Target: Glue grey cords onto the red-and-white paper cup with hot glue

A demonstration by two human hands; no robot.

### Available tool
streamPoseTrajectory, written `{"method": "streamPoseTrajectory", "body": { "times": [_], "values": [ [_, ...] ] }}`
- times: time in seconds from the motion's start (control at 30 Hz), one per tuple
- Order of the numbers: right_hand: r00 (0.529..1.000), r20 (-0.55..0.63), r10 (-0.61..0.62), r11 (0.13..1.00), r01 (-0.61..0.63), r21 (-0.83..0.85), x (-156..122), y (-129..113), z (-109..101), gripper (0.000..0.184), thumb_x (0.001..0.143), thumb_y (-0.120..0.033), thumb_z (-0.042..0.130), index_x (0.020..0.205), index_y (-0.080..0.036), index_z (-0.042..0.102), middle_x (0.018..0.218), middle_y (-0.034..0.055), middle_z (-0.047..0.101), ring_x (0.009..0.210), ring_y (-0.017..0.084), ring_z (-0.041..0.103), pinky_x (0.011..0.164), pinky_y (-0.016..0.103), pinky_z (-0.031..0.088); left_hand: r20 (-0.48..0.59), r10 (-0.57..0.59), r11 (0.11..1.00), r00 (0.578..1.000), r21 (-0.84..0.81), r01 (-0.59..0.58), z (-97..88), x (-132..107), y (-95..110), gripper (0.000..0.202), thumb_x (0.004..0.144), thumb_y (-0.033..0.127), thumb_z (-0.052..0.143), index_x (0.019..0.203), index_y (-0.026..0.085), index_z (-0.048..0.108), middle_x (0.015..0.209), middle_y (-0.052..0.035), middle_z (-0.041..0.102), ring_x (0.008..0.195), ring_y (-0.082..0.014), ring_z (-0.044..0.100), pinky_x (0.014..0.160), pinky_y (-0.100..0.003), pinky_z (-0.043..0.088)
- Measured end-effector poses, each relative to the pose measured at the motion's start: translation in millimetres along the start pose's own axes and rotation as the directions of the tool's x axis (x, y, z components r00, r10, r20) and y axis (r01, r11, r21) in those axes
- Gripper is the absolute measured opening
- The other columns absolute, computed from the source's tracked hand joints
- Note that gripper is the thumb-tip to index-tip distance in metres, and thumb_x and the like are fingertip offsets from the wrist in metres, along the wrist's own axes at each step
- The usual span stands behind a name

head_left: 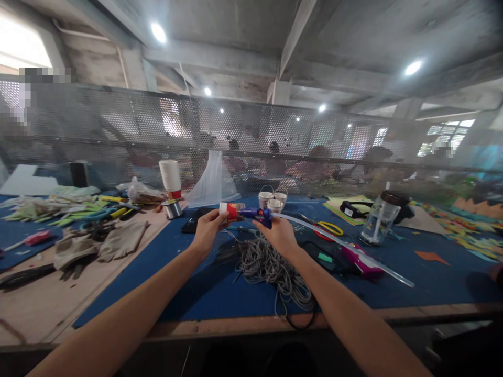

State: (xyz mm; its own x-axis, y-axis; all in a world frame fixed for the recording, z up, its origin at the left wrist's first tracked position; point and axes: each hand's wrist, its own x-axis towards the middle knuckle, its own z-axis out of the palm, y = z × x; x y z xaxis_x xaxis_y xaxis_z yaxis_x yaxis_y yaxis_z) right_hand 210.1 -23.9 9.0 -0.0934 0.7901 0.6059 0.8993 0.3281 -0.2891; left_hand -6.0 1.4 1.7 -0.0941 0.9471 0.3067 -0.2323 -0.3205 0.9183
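My left hand [207,228] is closed around a small paper cup [229,210] with a red band, held on its side above the blue mat [412,277]. My right hand [278,233] grips a blue-purple glue gun [257,213] whose nozzle points left at the cup. A long clear glue stick [346,244] runs from the gun's back out to the right. Just below both hands lies a tangled pile of grey cord [271,267].
Two small white cups [272,199] stand behind my hands. Yellow-handled scissors [328,228], a pink tool [361,263] and a clear lidded tumbler [380,217] lie to the right. A stack of paper cups [170,177], gloves [100,245] and hand tools sit left. A perforated metal screen [251,141] backs the table.
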Motion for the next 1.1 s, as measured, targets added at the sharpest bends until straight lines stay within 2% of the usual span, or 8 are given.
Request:
{"method": "streamPoseTrajectory", "body": {
  "times": [0.67,1.1],
  "values": [
    [0.999,0.011,-0.029,0.999,0.03,-0.018,-0.5,-0.2,0.1,0.044,0.091,-0.059,0.053,0.1,-0.023,0.075,0.084,0.0072,0.076,0.084,0.025,0.071,0.069,0.027,0.045,-0.011,-0.006,1.0,1.0,0.003,0.006,-0.2,0.0,3.4,0.038,0.061,0.044,0.082,0.085,0.016,0.075,0.082,-0.0048,0.072,0.076,-0.0184,0.064,0.078,-0.034,0.052],
    [0.998,0.011,-0.056,0.998,0.056,-0.001,-1.8,-1.2,-3.2,0.042,0.091,-0.058,0.053,0.099,-0.022,0.074,0.083,0.0065,0.075,0.08,0.025,0.071,0.065,0.026,0.044,-0.022,-0.005,1.0,1.0,-0.009,0.005,-1.3,1.1,2.9,0.038,0.06,0.044,0.083,0.084,0.016,0.075,0.084,-0.0052,0.071,0.08,-0.0203,0.064,0.077,-0.034,0.054]
  ]
}}
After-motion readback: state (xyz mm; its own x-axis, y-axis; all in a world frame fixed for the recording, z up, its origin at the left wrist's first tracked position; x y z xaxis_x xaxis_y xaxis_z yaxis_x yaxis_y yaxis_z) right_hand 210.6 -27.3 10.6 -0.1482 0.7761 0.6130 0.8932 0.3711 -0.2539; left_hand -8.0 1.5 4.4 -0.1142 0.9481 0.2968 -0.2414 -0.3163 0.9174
